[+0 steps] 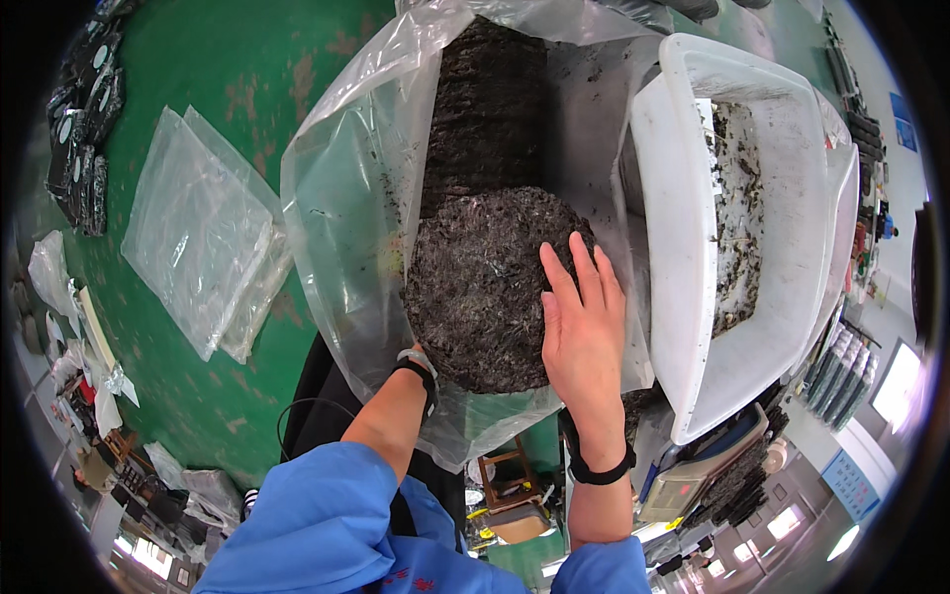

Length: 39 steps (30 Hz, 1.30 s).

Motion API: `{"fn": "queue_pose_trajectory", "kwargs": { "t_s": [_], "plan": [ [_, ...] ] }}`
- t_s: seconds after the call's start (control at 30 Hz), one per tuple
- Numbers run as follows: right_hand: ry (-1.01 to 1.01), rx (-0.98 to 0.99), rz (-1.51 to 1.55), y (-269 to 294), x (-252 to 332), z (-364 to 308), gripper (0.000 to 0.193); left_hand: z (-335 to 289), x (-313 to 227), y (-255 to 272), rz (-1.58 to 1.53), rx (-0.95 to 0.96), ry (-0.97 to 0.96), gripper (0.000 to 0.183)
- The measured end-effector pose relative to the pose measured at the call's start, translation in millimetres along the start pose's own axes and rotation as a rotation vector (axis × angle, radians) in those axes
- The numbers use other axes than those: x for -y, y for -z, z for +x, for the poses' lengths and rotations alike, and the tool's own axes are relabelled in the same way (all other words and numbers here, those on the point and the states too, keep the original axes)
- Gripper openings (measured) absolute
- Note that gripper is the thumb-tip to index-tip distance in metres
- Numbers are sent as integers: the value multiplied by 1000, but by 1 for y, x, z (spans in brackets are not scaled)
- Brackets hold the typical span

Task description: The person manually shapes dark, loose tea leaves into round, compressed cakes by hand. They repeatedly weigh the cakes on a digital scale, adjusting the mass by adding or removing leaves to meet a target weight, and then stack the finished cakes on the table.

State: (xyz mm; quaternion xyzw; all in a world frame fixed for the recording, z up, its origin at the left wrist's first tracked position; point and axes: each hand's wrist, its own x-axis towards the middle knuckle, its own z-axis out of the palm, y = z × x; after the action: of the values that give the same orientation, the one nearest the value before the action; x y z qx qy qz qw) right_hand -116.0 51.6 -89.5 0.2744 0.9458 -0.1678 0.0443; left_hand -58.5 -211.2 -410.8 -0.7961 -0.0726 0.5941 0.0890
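Note:
A large clear plastic bag (341,213) stands wide-mouthed in front of me. Inside its far part lies a packed row of dark, thin round sheets (485,109) that look like dried seaweed. At the near end, a round dark seaweed cake (480,287) faces me with its flat, flaky side. My right hand (586,342) lies on the right edge of this cake, fingers stretched and slightly apart. Low on the cake's left side is my left hand (419,353); the cake hides its fingers.
Right of the bag stands a white plastic tub (683,247) with dark flakes on its bottom. Folded clear plastic bags (203,233) lie on the green floor (237,59) at left. Black wrapped packages (84,139) are stacked at far left. A small wooden stool (512,485) stands below.

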Motion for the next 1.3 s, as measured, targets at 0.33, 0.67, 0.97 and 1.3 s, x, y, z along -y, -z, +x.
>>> {"fn": "queue_pose_trajectory", "kwargs": {
  "t_s": [0.33, 0.67, 0.97, 1.3],
  "plan": [
    [-40, 39, 8, 31, 16, -18, 46, -6, -18, -23, 1025, 16, 113, 84],
    [-109, -79, 71, 103, 38, -143, 43, -156, 62, -147, 1883, 246, -63, 91],
    [-556, -333, 352, 53, 18, -261, 53, -240, 76, -150, 2034, 597, -71, 76],
    [-642, -553, 1372, -73, -96, -334, 37, -367, 69, -77, 2143, 1237, -383, 56]
  ]
}}
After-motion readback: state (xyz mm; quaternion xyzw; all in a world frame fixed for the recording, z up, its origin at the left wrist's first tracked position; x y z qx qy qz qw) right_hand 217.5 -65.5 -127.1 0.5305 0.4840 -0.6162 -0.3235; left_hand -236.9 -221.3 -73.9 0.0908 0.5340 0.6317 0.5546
